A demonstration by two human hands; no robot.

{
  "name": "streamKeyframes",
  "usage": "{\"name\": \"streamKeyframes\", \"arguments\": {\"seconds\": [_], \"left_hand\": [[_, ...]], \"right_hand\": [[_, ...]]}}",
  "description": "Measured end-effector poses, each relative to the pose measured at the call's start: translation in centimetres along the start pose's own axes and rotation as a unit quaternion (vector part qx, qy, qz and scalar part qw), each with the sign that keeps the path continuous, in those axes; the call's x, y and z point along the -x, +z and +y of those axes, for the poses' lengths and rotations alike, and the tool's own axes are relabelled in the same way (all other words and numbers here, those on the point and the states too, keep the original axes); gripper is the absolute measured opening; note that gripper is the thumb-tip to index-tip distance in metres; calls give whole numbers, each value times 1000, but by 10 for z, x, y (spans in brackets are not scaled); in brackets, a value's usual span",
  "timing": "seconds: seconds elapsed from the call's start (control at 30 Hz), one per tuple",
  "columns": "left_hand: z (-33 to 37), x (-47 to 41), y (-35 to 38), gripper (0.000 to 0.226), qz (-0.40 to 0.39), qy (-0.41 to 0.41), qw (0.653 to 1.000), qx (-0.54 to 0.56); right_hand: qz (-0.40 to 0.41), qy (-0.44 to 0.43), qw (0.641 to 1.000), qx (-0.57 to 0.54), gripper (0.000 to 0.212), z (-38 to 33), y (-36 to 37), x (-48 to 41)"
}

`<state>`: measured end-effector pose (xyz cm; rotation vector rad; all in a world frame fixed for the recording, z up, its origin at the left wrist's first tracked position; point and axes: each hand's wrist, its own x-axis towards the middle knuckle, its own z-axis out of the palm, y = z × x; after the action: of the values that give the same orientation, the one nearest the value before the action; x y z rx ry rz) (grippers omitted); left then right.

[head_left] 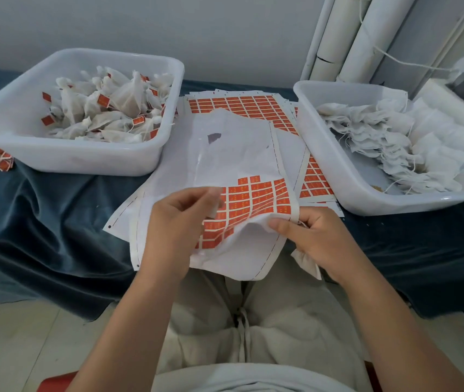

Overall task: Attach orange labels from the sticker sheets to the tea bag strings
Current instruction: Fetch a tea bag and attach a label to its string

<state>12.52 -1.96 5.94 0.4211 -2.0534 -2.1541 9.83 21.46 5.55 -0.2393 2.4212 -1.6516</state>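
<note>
Labels (253, 199): peeling at near edge of surface (41, 216).
Left grip (174, 230) pinches the sheet (239, 154), bending it so labels lift; right grip (318, 239) pinches its edge taut, bag (307, 264) tucked beneath.

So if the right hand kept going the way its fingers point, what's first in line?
The curled white sticker sheet of orange labels it already pinches; beyond that, probably the left hand, though depth is unclear.
</note>
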Motion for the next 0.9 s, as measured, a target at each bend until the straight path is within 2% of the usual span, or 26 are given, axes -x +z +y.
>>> {"name": "streamKeyframes", "arguments": {"seconds": [0.07, 0.13, 0.23, 0.33, 0.43, 0.53, 0.6, 0.67, 0.73, 0.8, 0.9], "left_hand": [[2, -2, -3, 14, 36, 1, 999, 10], [4, -2, -4, 16, 45, -9, 998, 33], [6, 2, 0, 13, 40, -16, 997, 57], [5, 6, 6, 14, 25, -25, 997, 69], [5, 10, 12, 14, -1, -48, 994, 96], [3, 19, 24, 14, -24, -47, 992, 116], [0, 25, 33, 14, -35, -32, 991, 126], [-5, 30, 39, 17, -57, -19, 988, 140], [-6, 32, 43, 17, -79, -20, 984, 155], [-5, 31, 43, 19, -102, -33, 978, 180], [-2, 28, 38, 20, -151, -112, 954, 232]], "right_hand": [[-5, 35, 999, -3, 47, 1, -11, -1], [27, 66, 997, -8, 53, 1, -22, -3], [126, 92, 987, -41, 32, 0, -40, -10], [161, 53, 983, -76, 39, -6, -59, -5], [138, -5, 987, -84, 38, -15, -65, 9], [97, -12, 994, -53, 33, -27, -39, 22], [16, -18, 999, 23, 48, -33, -8, 28], [-43, -41, 997, 57, 37, -36, 21, 28], [-45, -62, 996, 43, 22, -39, 33, 26], [-34, -63, 997, 31, 20, -40, 34, 25], [-32, -57, 997, 39, 16, -35, 28, 24]]}}
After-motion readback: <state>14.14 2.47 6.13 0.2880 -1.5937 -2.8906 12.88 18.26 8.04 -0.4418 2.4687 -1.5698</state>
